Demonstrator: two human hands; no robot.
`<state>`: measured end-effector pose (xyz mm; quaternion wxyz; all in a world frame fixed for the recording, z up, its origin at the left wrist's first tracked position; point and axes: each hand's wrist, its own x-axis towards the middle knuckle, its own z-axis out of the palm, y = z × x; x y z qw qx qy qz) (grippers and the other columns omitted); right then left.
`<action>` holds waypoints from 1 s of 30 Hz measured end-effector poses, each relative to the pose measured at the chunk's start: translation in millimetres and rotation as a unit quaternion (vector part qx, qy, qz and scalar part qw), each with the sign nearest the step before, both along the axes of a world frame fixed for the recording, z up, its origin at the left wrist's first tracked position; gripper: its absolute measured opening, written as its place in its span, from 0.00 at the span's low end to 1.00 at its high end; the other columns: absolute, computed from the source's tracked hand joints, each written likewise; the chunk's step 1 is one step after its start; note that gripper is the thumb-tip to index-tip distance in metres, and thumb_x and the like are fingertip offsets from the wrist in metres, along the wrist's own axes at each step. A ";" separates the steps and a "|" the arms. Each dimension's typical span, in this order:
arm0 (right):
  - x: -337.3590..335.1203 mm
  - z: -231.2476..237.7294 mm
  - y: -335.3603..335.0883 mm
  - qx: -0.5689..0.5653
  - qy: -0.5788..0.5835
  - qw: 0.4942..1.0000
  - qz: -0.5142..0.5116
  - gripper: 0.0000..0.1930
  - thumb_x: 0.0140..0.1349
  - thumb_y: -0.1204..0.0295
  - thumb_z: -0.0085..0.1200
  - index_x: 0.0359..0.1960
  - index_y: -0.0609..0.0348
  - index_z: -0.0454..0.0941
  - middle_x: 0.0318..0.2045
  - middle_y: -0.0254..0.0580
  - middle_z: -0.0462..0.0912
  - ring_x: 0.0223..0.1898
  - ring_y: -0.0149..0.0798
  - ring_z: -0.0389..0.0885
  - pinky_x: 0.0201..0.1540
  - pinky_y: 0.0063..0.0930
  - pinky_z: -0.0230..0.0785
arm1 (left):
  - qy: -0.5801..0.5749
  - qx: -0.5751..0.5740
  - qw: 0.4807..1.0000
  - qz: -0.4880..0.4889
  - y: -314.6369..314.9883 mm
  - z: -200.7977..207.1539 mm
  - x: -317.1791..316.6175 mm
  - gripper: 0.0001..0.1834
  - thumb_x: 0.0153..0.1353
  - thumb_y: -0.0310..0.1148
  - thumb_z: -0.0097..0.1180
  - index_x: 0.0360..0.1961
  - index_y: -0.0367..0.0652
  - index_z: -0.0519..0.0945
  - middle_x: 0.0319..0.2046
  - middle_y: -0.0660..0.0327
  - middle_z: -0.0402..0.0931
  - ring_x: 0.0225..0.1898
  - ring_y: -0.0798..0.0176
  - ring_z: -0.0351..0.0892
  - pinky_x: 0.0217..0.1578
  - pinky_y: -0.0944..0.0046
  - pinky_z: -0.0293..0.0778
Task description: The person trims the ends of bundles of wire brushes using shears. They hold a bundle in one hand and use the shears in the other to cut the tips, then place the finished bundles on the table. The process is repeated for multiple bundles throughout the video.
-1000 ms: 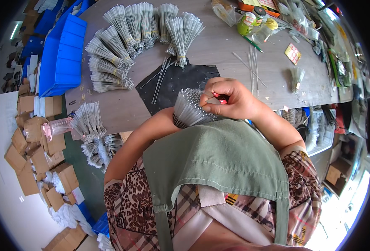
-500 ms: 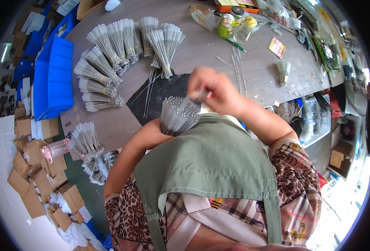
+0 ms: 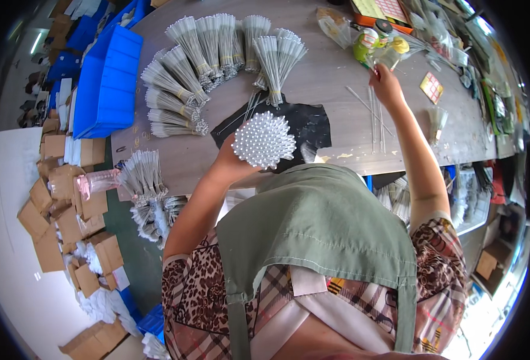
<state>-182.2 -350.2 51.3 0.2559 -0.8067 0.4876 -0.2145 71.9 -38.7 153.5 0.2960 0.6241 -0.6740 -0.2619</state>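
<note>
Here the left hand [image 3: 231,162] wraps snugly around a round bundle of thin grey rods with pale tips [image 3: 263,141], tips up over the flat black sheet [image 3: 310,123], probably to hold them together, while the right hand [image 3: 386,86], grip impossible to tell, stretches toward the clear yellow-capped bottle [image 3: 389,57].

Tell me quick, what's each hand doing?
Left hand: closed around a bundle of white-tipped rods.
Right hand: near the yellow-capped bottle; can't tell if it's holding anything.

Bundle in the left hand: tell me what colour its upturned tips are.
The tips are silvery white, best seen in the head view.
</note>
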 end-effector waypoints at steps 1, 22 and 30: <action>1.6 -10.1 3.2 0.053 0.019 0.998 -0.006 0.11 0.61 0.63 0.46 0.38 0.56 0.70 0.23 0.45 0.78 0.30 0.48 0.79 0.34 0.38 0.68 | -0.001 -0.012 1.000 0.006 -1.5 -1.5 0.9 0.23 0.48 0.33 0.63 0.47 0.42 0.74 0.45 0.62 0.76 0.48 0.61 0.74 0.53 0.63 0.66; 36.2 151.6 140.5 0.024 -0.196 0.877 0.438 0.20 0.55 0.56 0.54 0.38 0.61 0.73 0.28 0.47 0.75 0.31 0.49 0.75 0.32 0.34 0.69 | 0.234 0.258 0.933 0.091 19.1 30.5 -27.4 0.30 0.37 0.36 0.70 0.44 0.38 0.75 0.40 0.56 0.78 0.43 0.65 0.76 0.46 0.65 0.69; 36.9 153.3 139.3 -0.163 -0.138 0.835 0.507 0.19 0.48 0.56 0.58 0.35 0.57 0.74 0.23 0.37 0.74 0.24 0.44 0.75 0.26 0.34 0.68 | 0.246 0.331 0.909 0.055 17.4 41.3 -31.8 0.29 0.38 0.37 0.70 0.44 0.38 0.76 0.41 0.57 0.78 0.42 0.66 0.76 0.46 0.65 0.69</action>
